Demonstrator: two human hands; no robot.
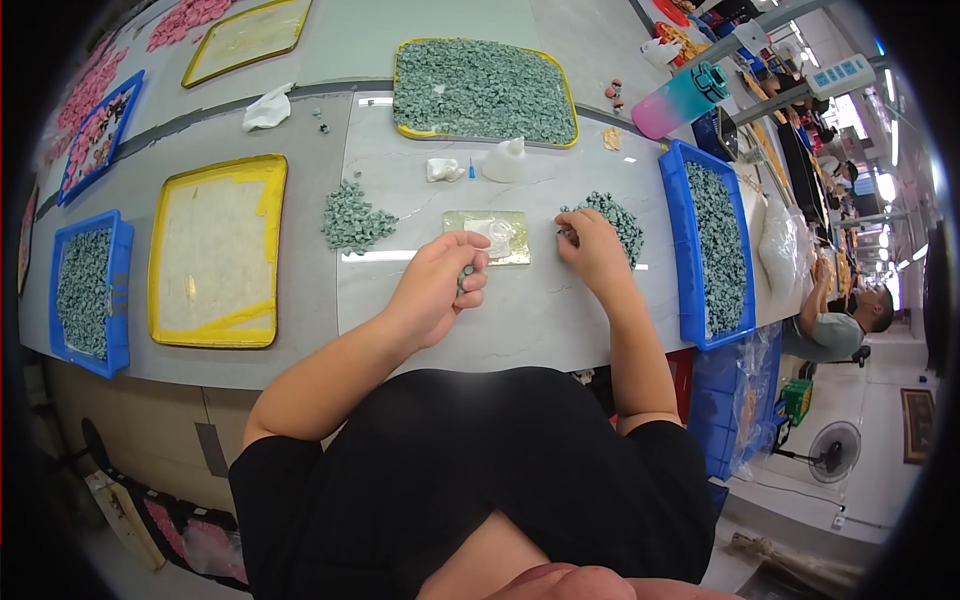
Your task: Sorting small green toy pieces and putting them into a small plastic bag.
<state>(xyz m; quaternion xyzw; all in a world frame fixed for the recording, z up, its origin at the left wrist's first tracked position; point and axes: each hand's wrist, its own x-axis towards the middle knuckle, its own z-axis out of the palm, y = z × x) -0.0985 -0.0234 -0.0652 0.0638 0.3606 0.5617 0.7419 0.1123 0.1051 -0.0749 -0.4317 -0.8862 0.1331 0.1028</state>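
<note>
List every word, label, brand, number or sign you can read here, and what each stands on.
Blue tray at far left: yellow characters on its side; I don't copy these out.
Pale boxy device at upper right: small markings, too small to read.
Framed panel at far right: too small to make out any text.
Pink-and-teal bottle: no text I can make out.

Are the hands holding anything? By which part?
The left hand has small green pieces in its curled fingers; which part, I can't tell. The right hand's hold is unclear.
</note>
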